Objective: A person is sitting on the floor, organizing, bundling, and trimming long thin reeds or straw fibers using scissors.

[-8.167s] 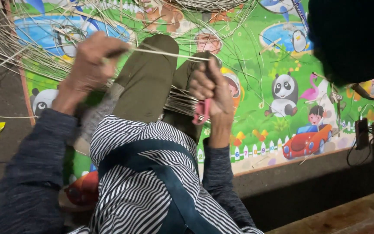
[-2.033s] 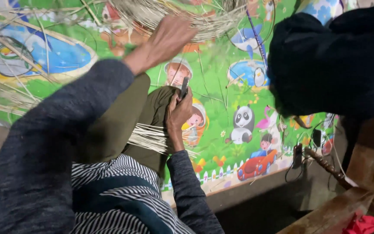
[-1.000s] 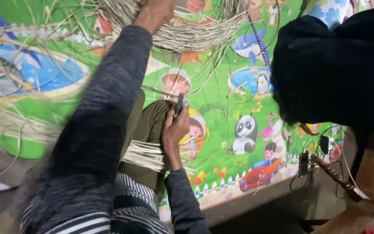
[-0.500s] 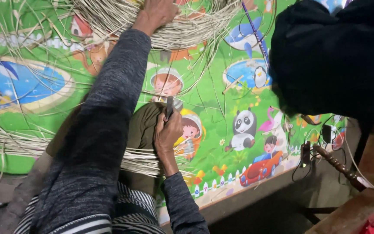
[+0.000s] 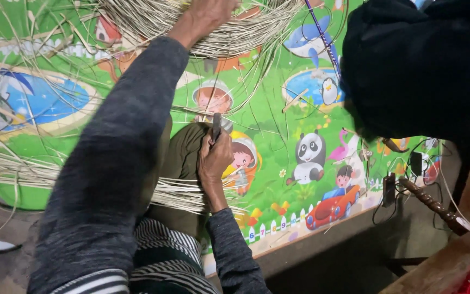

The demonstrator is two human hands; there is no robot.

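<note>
My left hand [image 5: 205, 16] reaches far forward to the top edge of the view and grips a big coil of pale cane strips [image 5: 229, 32]. My right hand [image 5: 214, 158] rests on my olive-trousered knee [image 5: 183, 158] and is closed around a small dark knife-like tool [image 5: 216, 126] that points away from me. A flat bundle of thin cane strips [image 5: 82, 182] lies across my lap, running left from under the right wrist.
A bright green cartoon play mat [image 5: 300, 179] covers the floor. A large dark bundle or clothed figure [image 5: 420, 65] fills the upper right. Cables and a plug [image 5: 390, 190] lie by the mat's edge. A wooden piece [image 5: 441, 267] sits at bottom right.
My left arm has stretched farther forward from my knee to the cane coil. The right hand with the tool has stayed on the knee. The view has swung leftward.
</note>
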